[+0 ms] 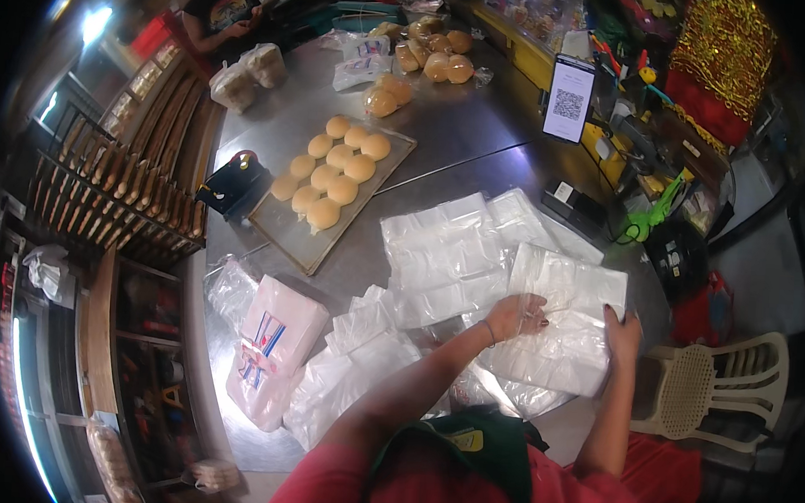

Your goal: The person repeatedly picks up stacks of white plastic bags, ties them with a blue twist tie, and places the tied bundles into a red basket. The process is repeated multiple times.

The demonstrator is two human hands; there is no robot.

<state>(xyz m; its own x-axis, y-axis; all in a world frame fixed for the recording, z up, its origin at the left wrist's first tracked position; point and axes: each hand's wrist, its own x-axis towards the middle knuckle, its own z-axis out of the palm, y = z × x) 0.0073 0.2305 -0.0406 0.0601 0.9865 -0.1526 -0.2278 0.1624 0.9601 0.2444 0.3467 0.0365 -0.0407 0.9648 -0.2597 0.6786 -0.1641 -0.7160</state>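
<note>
My right hand [623, 335] grips the right edge of a stack of clear plastic bags [571, 281], thumb on top and fingers underneath. My left hand [516, 317] reaches over the left part of the same stack, fingers bent on or just above the film; whether it pinches any is unclear. More flat plastic bags [443, 254] are spread on the metal table to the left and behind. Crumpled white bags [348, 378] lie nearer my body, beside printed plastic-wrapped packs [283, 313]. Beyond them, round bread buns [340, 156] sit in rows on a metal baking tray [317, 257].
A phone [569, 100] showing a code stands at the back right, near a black box-shaped device [573, 204]. Bagged buns [437, 55] lie at the far end. A person [227, 10] stands far left. A plastic chair [709, 390] is at right; a bread rack [119, 182] is left.
</note>
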